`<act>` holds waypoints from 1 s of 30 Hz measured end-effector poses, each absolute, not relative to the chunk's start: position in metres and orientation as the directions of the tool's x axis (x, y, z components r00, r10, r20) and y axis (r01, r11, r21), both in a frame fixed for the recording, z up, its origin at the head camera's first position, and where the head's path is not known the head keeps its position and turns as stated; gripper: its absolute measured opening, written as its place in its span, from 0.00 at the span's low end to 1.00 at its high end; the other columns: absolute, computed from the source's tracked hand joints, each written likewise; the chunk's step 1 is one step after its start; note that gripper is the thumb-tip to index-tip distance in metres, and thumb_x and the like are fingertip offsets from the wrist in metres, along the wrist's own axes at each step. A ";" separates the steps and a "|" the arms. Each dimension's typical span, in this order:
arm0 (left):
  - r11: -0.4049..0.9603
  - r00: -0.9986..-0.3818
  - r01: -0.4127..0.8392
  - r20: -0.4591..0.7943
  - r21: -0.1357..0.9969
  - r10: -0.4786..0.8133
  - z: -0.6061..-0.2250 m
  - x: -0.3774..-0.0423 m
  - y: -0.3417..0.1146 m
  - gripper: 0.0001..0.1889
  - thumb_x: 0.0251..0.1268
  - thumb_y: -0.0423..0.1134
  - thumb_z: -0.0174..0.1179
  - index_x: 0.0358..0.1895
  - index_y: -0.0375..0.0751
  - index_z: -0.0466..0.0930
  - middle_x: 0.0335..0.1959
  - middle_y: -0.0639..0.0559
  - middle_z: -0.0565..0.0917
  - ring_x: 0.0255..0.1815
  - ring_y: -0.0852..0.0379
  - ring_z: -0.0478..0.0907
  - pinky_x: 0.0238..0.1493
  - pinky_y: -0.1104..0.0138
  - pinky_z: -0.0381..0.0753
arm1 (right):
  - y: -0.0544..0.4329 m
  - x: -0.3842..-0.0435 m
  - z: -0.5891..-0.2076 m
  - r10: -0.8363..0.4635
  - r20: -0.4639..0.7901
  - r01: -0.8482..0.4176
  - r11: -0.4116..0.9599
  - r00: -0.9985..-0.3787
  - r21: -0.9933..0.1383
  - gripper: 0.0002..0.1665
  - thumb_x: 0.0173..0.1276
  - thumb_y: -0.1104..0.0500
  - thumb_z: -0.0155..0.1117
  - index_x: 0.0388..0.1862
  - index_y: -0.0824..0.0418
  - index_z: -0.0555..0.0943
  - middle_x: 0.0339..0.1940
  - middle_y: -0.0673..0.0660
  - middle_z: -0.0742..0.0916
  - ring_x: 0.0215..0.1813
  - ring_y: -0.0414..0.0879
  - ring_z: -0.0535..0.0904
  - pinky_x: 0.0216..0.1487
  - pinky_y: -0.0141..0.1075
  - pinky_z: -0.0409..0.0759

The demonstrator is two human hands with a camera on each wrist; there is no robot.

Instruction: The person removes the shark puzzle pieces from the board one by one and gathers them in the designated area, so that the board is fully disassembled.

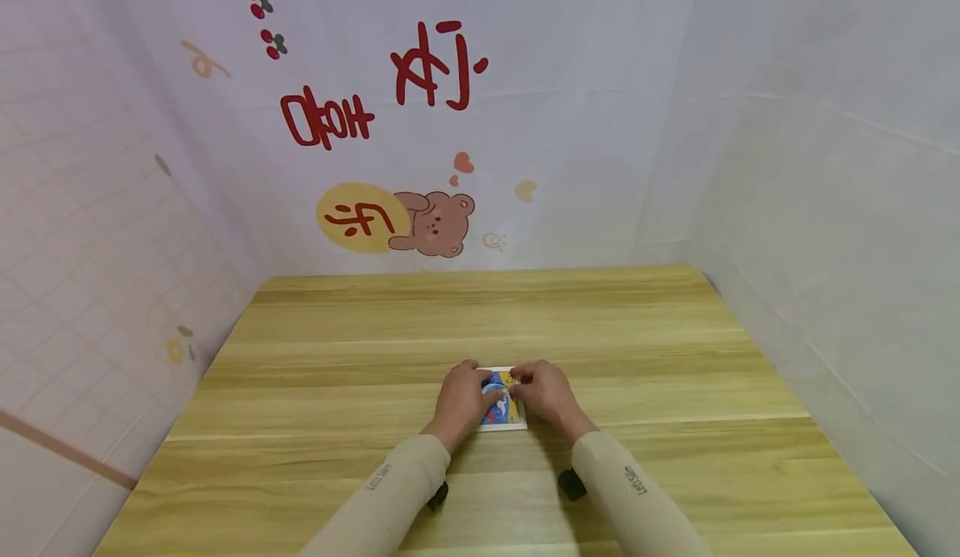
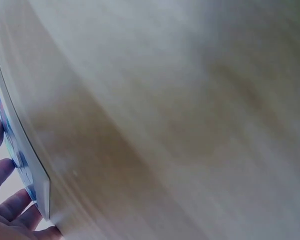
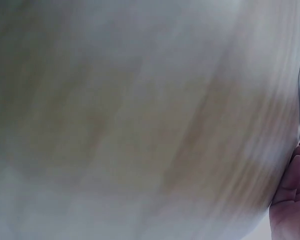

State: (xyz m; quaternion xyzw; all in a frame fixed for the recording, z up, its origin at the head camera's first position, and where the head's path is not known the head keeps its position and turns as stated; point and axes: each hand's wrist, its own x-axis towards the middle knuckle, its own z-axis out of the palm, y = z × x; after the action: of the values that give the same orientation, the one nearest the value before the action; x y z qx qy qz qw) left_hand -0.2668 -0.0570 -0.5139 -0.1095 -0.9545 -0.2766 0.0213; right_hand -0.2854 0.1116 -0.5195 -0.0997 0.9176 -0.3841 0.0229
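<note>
A small flat picture board [image 1: 504, 427] with a white rim and a blue and yellow picture lies on the wooden table. My left hand [image 1: 460, 397] rests over its left side, thumb and a finger touching the picture. In the left wrist view, the left fingers [image 2: 1, 172] reach along the board's face, and the board's pale edge [image 2: 46, 192] shows. My right hand [image 1: 547, 390] is at the board's upper right, its bent thumb and forefinger at the yellow part. Whether they pinch a small piece is hidden. The right wrist view shows part of that hand [image 3: 292, 195] at the border.
The wood-grain table [image 1: 337, 348] stretches out around the board. Behind it hangs a white cloth wall [image 1: 585, 165] with red characters and a printed bear. White cloth also closes both sides. A dark object [image 1: 572, 484] sits under the right sleeve.
</note>
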 end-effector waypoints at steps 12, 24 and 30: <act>0.829 -0.977 0.210 0.084 0.518 0.195 -0.512 -0.265 -0.058 0.18 0.61 0.43 0.70 0.51 0.36 0.87 0.57 0.34 0.79 0.60 0.36 0.74 0.63 0.49 0.71 | 0.109 -0.285 -0.518 -0.157 -0.007 -0.100 0.663 -0.988 -0.742 0.15 0.56 0.66 0.74 0.45 0.66 0.88 0.37 0.56 0.87 0.39 0.47 0.79 0.45 0.44 0.79; 0.816 -0.966 0.257 0.135 0.517 0.219 -0.521 -0.264 -0.060 0.18 0.61 0.42 0.69 0.51 0.35 0.87 0.57 0.32 0.79 0.59 0.35 0.75 0.62 0.48 0.71 | 0.106 -0.283 -0.519 -0.129 -0.030 -0.065 0.673 -0.991 -0.736 0.16 0.57 0.66 0.72 0.47 0.65 0.87 0.32 0.52 0.84 0.36 0.46 0.75 0.42 0.41 0.76; 0.827 -0.969 0.248 0.123 0.504 0.216 -0.519 -0.266 -0.060 0.18 0.63 0.43 0.68 0.52 0.36 0.87 0.59 0.33 0.78 0.60 0.35 0.74 0.63 0.48 0.70 | 0.106 -0.283 -0.516 -0.190 -0.004 -0.132 0.703 -0.982 -0.699 0.18 0.58 0.66 0.68 0.49 0.67 0.86 0.33 0.52 0.85 0.35 0.46 0.75 0.40 0.40 0.77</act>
State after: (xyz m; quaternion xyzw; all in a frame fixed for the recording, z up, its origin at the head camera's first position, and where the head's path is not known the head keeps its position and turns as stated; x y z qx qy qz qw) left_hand -0.2658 -0.0596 -0.5187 -0.1215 -0.9553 -0.2678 0.0302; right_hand -0.2835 0.1064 -0.5162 -0.0873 0.9219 -0.3756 0.0380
